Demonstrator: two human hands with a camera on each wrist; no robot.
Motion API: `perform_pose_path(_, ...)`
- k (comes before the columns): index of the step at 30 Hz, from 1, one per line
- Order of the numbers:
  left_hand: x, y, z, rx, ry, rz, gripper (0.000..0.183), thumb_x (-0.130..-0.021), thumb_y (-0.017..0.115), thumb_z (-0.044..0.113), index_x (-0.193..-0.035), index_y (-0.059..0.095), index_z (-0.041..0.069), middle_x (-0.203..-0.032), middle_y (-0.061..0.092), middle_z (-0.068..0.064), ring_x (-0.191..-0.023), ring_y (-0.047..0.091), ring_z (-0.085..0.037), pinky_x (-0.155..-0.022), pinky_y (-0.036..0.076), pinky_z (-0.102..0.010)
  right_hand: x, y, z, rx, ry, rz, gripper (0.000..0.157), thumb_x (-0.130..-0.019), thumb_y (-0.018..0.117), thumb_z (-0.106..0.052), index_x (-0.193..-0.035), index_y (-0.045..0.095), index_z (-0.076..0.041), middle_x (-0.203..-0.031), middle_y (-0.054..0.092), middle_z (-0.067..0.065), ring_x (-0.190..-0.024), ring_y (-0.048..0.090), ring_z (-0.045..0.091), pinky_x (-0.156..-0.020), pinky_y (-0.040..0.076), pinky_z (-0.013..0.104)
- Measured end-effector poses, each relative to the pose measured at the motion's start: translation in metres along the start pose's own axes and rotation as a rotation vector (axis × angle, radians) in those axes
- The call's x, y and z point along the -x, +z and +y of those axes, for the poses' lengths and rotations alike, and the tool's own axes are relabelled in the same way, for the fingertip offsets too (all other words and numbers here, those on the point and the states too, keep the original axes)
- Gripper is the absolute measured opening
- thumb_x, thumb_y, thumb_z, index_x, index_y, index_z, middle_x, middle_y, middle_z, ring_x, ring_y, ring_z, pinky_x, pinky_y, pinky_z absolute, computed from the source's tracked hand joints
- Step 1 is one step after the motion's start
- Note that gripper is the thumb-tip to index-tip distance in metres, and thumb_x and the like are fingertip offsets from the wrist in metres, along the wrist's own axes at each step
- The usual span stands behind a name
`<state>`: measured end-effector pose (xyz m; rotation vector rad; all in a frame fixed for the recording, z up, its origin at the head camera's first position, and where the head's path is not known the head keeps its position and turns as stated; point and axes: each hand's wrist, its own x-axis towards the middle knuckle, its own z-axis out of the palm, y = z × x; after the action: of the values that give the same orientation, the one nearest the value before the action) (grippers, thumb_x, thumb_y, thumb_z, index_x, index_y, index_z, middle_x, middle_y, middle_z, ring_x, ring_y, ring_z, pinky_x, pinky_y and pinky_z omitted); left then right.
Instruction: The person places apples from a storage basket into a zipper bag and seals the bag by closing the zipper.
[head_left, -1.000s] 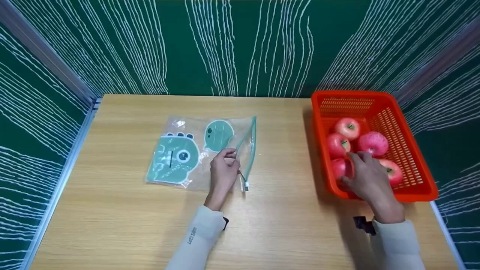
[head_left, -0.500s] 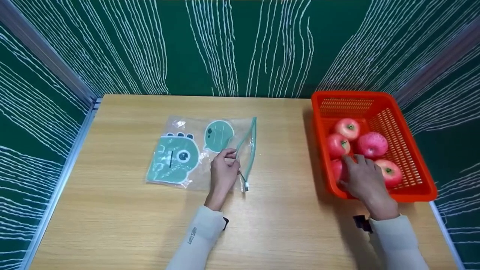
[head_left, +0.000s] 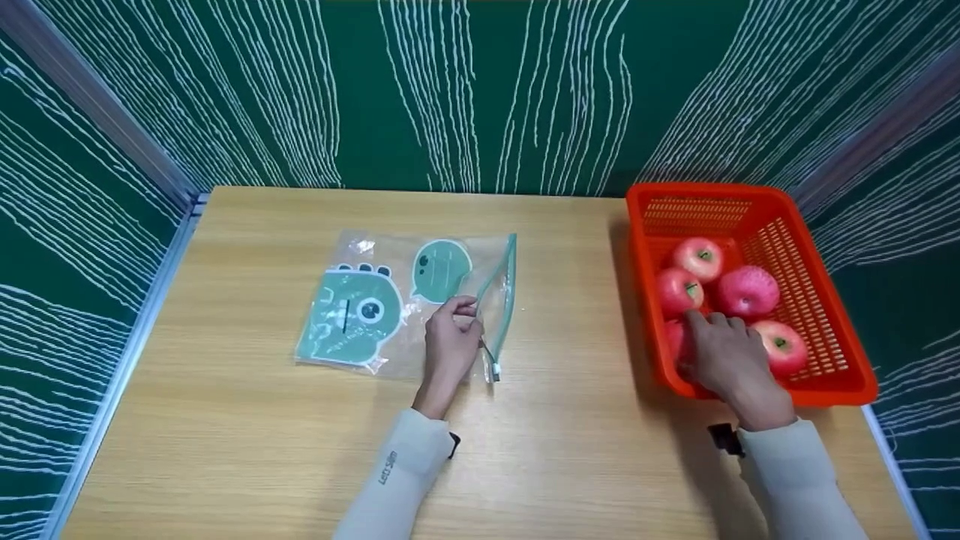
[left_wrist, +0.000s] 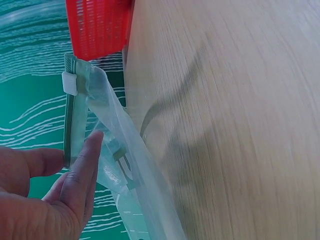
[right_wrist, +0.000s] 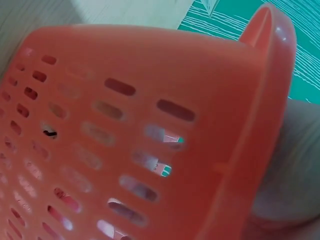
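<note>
A clear zip bag (head_left: 352,319) with green monster prints lies on the table, its green-edged mouth parted and facing right. My left hand (head_left: 452,341) pinches one lip of that mouth between thumb and fingers; the left wrist view shows the thumb at the green zip strip (left_wrist: 70,117), below a white slider (left_wrist: 69,83). Inside the red basket, my right hand (head_left: 729,360) curls its fingers over the near-left apple (head_left: 676,337), which is partly hidden under them. The right wrist view has mostly the basket's slotted wall (right_wrist: 135,60), with part of the hand (right_wrist: 292,165) behind its rim.
The red plastic basket (head_left: 712,191) stands at the table's right side. Around the hand lie other apples: a pink one (head_left: 748,291), one at the near right (head_left: 781,349) and two farther back. Green walls with white lines enclose the wooden table (head_left: 570,450).
My right hand has shifted slightly left and settled its fingers closer around the near-left apple. The left hand keeps its pinch on the bag; the head view has shifted slightly.
</note>
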<state>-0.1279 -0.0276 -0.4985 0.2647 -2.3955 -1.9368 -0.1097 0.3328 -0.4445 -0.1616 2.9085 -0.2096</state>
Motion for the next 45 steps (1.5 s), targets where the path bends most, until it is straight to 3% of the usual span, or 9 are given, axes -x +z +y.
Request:
perform_pose_path(4, 0.000, 0.000, 0.000, -0.007, 0.005, 0.005, 0.030, -0.091, 0.065, -0.009, -0.121, 0.070, -0.004, -0.106, 0.071, -0.015, -0.071, 0.068, -0.013, -0.060, 0.061, -0.025, -0.002, -0.001, 0.000, -0.004, 0.011, -0.028, 0.078, -0.077, 0.087, -0.013, -0.138, 0.045, 0.008, -0.117, 0.054, 0.038, -0.107, 0.045, 0.059, -0.096, 0.043, 0.078)
perform_pose_path(14, 0.000, 0.000, -0.001, 0.011, 0.020, 0.007, 0.032, -0.089, 0.063, -0.011, -0.120, 0.070, -0.006, -0.107, 0.071, -0.019, -0.071, 0.071, -0.019, -0.059, 0.061, -0.025, -0.005, -0.001, 0.000, -0.017, 0.042, -0.073, 0.077, -0.077, 0.088, -0.012, -0.137, 0.043, 0.008, -0.114, 0.053, 0.035, -0.105, 0.045, 0.056, -0.094, 0.044, 0.075)
perform_pose_path(16, 0.000, 0.000, -0.001, 0.002, 0.015, 0.002, 0.031, -0.091, 0.064, -0.010, -0.121, 0.070, -0.005, -0.107, 0.072, -0.018, -0.073, 0.071, -0.018, -0.060, 0.061, -0.025, -0.004, 0.000, 0.001, -0.025, 0.044, -0.062, 0.075, -0.077, 0.088, -0.014, -0.135, 0.045, 0.008, -0.112, 0.054, 0.035, -0.104, 0.045, 0.056, -0.091, 0.045, 0.075)
perform_pose_path(21, 0.000, 0.000, -0.002, 0.018, 0.028, -0.009, 0.033, -0.090, 0.062, -0.012, -0.121, 0.069, -0.007, -0.109, 0.070, -0.023, -0.075, 0.075, -0.034, -0.058, 0.061, -0.024, -0.001, 0.003, 0.002, 0.004, -0.001, 0.022, 0.070, -0.074, 0.090, -0.015, -0.127, 0.049, 0.008, -0.104, 0.057, 0.033, -0.097, 0.050, 0.055, -0.082, 0.051, 0.072)
perform_pose_path(23, 0.000, 0.000, -0.002, 0.033, 0.037, -0.008, 0.034, -0.089, 0.061, -0.013, -0.121, 0.069, -0.008, -0.110, 0.070, -0.026, -0.076, 0.075, -0.041, -0.056, 0.061, -0.023, 0.000, 0.003, 0.002, 0.003, -0.009, 0.040, 0.070, -0.073, 0.090, -0.016, -0.126, 0.050, 0.008, -0.102, 0.058, 0.033, -0.096, 0.051, 0.055, -0.081, 0.051, 0.071)
perform_pose_path(27, 0.000, 0.000, -0.001, 0.039, 0.037, -0.003, 0.031, -0.091, 0.062, -0.013, -0.121, 0.069, -0.008, -0.109, 0.070, -0.025, -0.078, 0.074, -0.043, -0.056, 0.061, -0.024, 0.002, -0.001, 0.003, -0.031, 0.009, 0.031, 0.077, -0.072, 0.093, -0.018, -0.131, 0.050, 0.009, -0.107, 0.059, 0.034, -0.100, 0.049, 0.055, -0.085, 0.049, 0.073)
perform_pose_path(34, -0.001, 0.000, -0.002, 0.038, 0.026, 0.006, 0.031, -0.091, 0.063, -0.013, -0.121, 0.069, -0.007, -0.107, 0.071, -0.021, -0.078, 0.074, -0.039, -0.058, 0.062, -0.025, 0.008, -0.010, 0.002, -0.063, 0.029, 0.069, 0.093, -0.067, 0.095, -0.016, -0.141, 0.046, 0.008, -0.120, 0.056, 0.038, -0.108, 0.046, 0.059, -0.091, 0.043, 0.082)
perform_pose_path(45, 0.000, 0.000, -0.004, 0.046, 0.030, 0.004, 0.030, -0.091, 0.063, -0.012, -0.120, 0.069, -0.007, -0.108, 0.071, -0.023, -0.074, 0.074, -0.033, -0.057, 0.061, -0.025, 0.018, -0.020, -0.002, -0.049, -0.029, 0.198, 0.097, -0.066, 0.098, -0.012, -0.146, 0.047, 0.003, -0.136, 0.053, 0.037, -0.124, 0.041, 0.061, -0.105, 0.032, 0.086)
